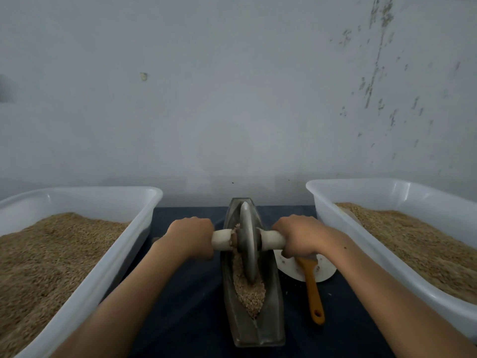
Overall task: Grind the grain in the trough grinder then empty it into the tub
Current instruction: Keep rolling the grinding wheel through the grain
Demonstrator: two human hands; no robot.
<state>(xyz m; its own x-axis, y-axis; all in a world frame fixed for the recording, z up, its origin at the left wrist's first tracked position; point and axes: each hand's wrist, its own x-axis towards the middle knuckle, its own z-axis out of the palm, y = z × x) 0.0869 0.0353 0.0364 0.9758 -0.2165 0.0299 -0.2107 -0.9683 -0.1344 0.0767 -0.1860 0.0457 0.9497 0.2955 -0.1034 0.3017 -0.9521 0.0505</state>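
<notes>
**Rolling the wheel through the grain: head view**

Head view. Trough grinder [254, 329] lying lengthwise on the dark surface [185, 319], between two tubs. Grinding wheel [248, 244] standing upright in the trough, roughly mid-length. Grain [249, 293] heaped in the channel, mostly on the near side of the wheel, kernels looking largely whole. Left hand [189, 237] curled round the left stub of the pale axle handle [222, 239]; right hand [299, 235] curled round the right stub; both wrapped tight, close against the wheel.

Judged as mid-grind, emptying not yet due. For a good stroke: equal downward pressure from both hands, wheel kept vertical, full travel toward the near heap and back, no sideways tilt, lest grain spill over the trough lip.

Count: one trough grinder; one wheel; two hands; two tubs, left tub [77, 200] and right tub [387, 189], each holding brown grain or meal, receiving tub not determinable; one orange-handled brush [313, 288], right of the trough, resting on one white dish [327, 270].
</notes>
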